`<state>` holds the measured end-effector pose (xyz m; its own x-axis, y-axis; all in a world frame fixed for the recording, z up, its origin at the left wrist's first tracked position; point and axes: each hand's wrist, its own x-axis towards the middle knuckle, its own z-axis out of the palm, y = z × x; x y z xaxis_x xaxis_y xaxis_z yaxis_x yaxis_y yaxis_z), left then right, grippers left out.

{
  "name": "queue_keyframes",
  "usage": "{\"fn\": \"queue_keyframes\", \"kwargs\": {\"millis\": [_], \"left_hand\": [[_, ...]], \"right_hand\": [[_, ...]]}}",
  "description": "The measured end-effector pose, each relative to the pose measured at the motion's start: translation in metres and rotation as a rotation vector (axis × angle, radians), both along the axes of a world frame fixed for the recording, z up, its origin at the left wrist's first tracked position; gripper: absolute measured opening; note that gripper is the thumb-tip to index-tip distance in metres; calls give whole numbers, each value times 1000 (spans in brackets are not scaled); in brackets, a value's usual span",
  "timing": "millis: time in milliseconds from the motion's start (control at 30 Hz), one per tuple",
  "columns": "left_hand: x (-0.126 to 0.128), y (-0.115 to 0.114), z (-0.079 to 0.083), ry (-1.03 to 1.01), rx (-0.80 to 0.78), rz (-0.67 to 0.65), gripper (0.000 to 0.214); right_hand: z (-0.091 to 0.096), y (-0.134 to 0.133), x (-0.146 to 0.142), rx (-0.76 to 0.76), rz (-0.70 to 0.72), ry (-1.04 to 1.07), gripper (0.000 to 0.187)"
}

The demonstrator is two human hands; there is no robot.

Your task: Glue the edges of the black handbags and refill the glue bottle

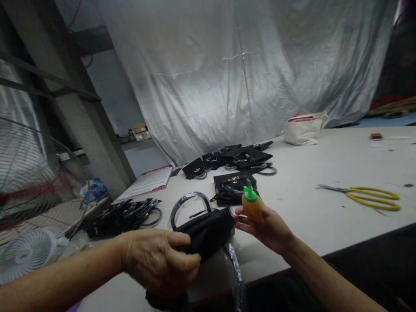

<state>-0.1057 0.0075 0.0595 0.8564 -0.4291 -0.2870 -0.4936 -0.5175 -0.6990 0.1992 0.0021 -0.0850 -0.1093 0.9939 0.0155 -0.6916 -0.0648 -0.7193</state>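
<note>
My left hand (164, 258) is closed on the near left side of a black handbag (211, 234), thumb and fingers gripping its edge. Clear plastic wraps the bag's handles; one loops up behind it and the other hangs down over the table's front edge. In my right hand (268, 227) is a small squeeze bottle (251, 210) with orange-brown contents and a green nozzle cap, held upright. The fingertips of that hand are beside the right end of the bag; whether they touch it I cannot tell. Just behind lies another black handbag (224, 184) with a gold-coloured clasp.
Several black bags (240, 156) are piled at the back of the white table (302, 173), and more bags (123, 216) lie at left. Yellow-handled scissors (367, 195) rest at right. A white cloth bag (303, 128) stands behind. A fan (29, 253) is at lower left.
</note>
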Motion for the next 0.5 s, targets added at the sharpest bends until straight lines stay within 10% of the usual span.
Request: {"fn": "queue_keyframes", "kwargs": {"millis": [500], "left_hand": [[-3,5,-17,-3,-117,-46,30]], "right_hand": [[5,-2,-53,95,312,-44,24]]}}
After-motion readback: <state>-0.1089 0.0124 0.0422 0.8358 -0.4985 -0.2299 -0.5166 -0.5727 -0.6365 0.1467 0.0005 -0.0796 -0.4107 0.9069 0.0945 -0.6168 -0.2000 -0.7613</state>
